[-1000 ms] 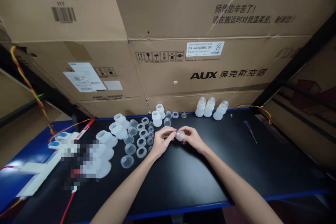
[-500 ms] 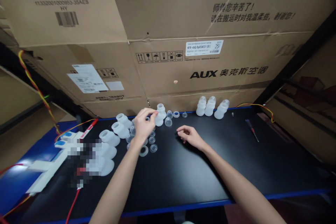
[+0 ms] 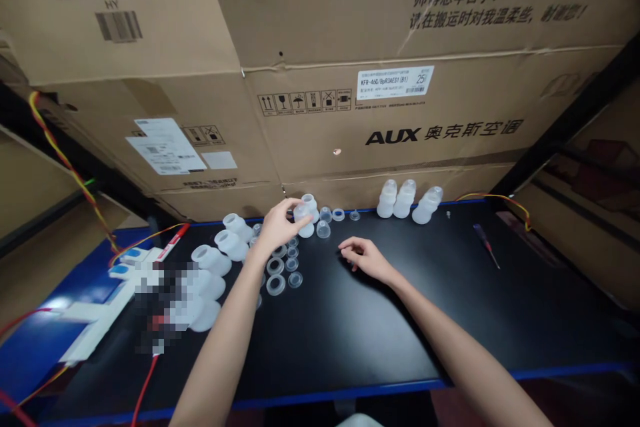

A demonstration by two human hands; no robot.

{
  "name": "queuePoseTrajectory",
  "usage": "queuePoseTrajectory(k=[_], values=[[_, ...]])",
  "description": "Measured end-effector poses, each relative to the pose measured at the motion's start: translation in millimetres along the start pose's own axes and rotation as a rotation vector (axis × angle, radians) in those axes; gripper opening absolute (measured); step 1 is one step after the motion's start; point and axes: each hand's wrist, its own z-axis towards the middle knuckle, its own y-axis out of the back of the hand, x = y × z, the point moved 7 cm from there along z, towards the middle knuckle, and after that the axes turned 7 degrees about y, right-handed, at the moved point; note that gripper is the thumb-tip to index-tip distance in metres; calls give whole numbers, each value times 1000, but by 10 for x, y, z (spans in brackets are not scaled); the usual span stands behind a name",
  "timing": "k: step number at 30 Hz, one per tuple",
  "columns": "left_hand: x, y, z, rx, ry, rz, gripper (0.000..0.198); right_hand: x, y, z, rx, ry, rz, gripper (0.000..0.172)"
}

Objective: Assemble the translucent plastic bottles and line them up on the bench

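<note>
My left hand [image 3: 281, 225] is at the back of the table, thumb and fingers closed around a clear dome cap [image 3: 301, 213]. Just behind the cap stands a white, waisted baby bottle [image 3: 307, 229] with an open neck; whether they touch I cannot tell. My right hand [image 3: 366, 257] hovers low over the black tabletop, empty, its fingers loosely bent and a little apart. Clear rings [image 3: 275, 284] lie in rows below my left hand, which partly hides them. Beside the bottle are two more dome caps [image 3: 323, 229], a ring [image 3: 339, 214] and a nipple [image 3: 355, 215].
Several open white bottles [image 3: 211, 259] lie or stand at the left; a blurred patch hides some. Three capped bottles [image 3: 387, 200] stand at the back right. Farther right lies a screwdriver [image 3: 486, 246]. A power strip [image 3: 117, 303] with cables sits left. A cardboard wall [image 3: 310, 167] closes the back.
My left hand has moved a little to the right, and the dome cap in it now shows in front of the bottle. My right hand has stayed nearly still. The view has shifted slightly.
</note>
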Motion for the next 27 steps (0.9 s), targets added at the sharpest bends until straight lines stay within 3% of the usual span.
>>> queuePoseTrajectory(k=[5, 9, 12, 15, 19, 23, 27], values=[[-52, -171, -451, -96, -34, -214, 30, 55, 18, -26, -85, 47, -23, 46], [-186, -283, -765, 1, -52, -329, 32, 285, -46, -97, -110, 273, -201, 62], [-183, -392, -865, 84, 29, -494, 35, 352, -174, -146, -57, 356, -256, 69], [-85, -527, -885, 136, 168, -719, 44, 335, -247, -174, -46, 333, -232, 57], [55, -601, -871, 111, 306, -951, 56, 448, -168, -225, -147, 339, -207, 48], [31, -648, -903, 148, 332, -1010, 56, 575, -19, -266, -262, 248, -64, 42], [-48, -690, -984, 97, 289, -1053, 55, 558, -50, -267, -261, 63, 112, 48]])
